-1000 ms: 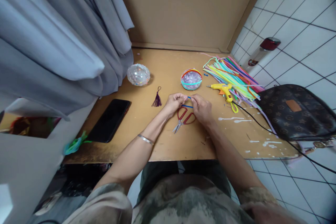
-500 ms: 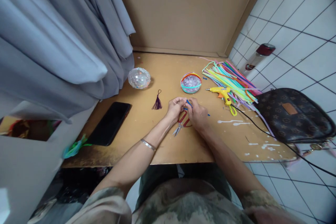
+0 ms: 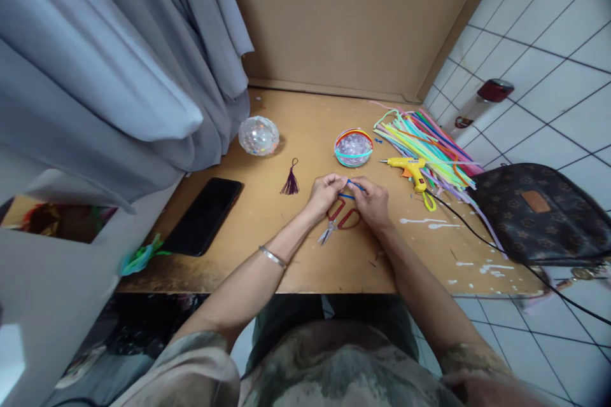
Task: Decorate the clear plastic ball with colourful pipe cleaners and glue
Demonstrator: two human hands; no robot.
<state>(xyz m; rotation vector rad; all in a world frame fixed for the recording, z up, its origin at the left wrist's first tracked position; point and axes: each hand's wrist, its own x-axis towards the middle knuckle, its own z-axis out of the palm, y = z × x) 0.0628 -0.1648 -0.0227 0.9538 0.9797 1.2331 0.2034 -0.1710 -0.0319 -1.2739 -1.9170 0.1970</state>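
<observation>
My left hand (image 3: pixel 326 193) and my right hand (image 3: pixel 371 201) meet over the middle of the wooden table (image 3: pixel 296 248), both pinching a thin blue strip (image 3: pixel 347 195) between their fingertips. Red-handled scissors (image 3: pixel 340 220) lie flat on the table just under and in front of the hands. A clear ball wrapped with coloured strips (image 3: pixel 353 147) sits just beyond the hands. A silver bangle is on my left wrist.
A yellow glue gun (image 3: pixel 410 169) with a black cord lies right of the hands, beside a pile of coloured strips (image 3: pixel 422 143). A brown patterned bag (image 3: pixel 544 213) is at the right edge. A black phone (image 3: pixel 203 216), a purple tassel (image 3: pixel 290 184), a plain clear ball (image 3: pixel 258 135) and grey curtains are on the left.
The hands stayed together over the scissors, working the blue strip; its free end has shifted between the fingers. The view has drifted slightly.
</observation>
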